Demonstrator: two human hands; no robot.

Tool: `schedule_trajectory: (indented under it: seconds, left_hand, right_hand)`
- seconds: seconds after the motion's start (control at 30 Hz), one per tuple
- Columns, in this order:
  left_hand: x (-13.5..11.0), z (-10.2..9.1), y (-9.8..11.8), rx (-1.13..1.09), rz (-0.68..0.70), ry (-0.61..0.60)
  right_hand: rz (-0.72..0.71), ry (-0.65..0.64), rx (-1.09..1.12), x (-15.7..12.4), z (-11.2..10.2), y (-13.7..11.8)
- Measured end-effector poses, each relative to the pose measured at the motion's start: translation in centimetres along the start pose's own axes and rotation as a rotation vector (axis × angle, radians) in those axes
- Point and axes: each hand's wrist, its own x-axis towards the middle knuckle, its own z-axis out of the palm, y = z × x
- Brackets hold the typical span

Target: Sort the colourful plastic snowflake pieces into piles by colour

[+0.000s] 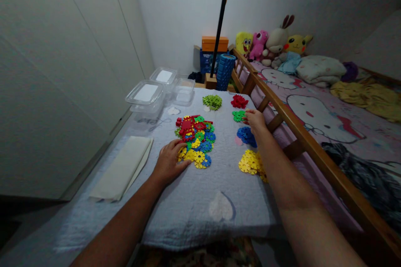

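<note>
A mixed pile of plastic interlocking discs (200,146) in yellow, blue, green and red lies mid-table, with red pieces of other shapes on top. My left hand (171,159) rests against its near left side, fingers apart and thumb stretched toward the yellow discs. At the right, my right hand (256,122) reaches to a small group of green discs (238,116), fingertips closed around the edge of a green disc. Nearer me lie blue discs (246,135) and yellow discs (250,162), partly behind my right forearm. Red pieces (239,101) and light-green pieces (212,102) form piles farther back.
Clear plastic boxes (147,94) stand at the back left. A folded cream cloth (123,169) lies on the left of the cloth-covered table (188,204). A wooden bed rail (291,123) runs along the right. Behind the table rise a black pole (221,21) and a blue foam roller (225,71).
</note>
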Motion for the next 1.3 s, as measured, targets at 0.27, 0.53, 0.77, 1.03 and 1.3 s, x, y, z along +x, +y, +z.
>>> schedule_trajectory:
  seconds: [0.27, 0.53, 0.77, 1.03, 1.3]
  left_hand:
    - [0.0, 0.0, 0.1, -0.005, 0.006, 0.006]
    - [0.0, 0.1, 0.2, -0.012, 0.011, 0.031]
    - [-0.1, 0.1, 0.2, -0.033, 0.01, 0.029]
    - [0.0, 0.1, 0.0, -0.028, 0.007, 0.02]
    - [0.1, -0.1, 0.1, -0.019, 0.012, 0.009]
  right_hand:
    - [-0.384, -0.764, -0.37, -11.7, 1.3, 2.0]
    - [-0.77, -0.792, -0.715, -17.4, 2.6, 5.5]
    - [-0.773, -0.699, -0.708, -17.7, 3.6, 6.6]
    - [-0.742, -0.661, -0.513, -17.4, 3.6, 6.2]
    - [-0.45, -0.512, -0.293, -14.5, -2.3, 3.7]
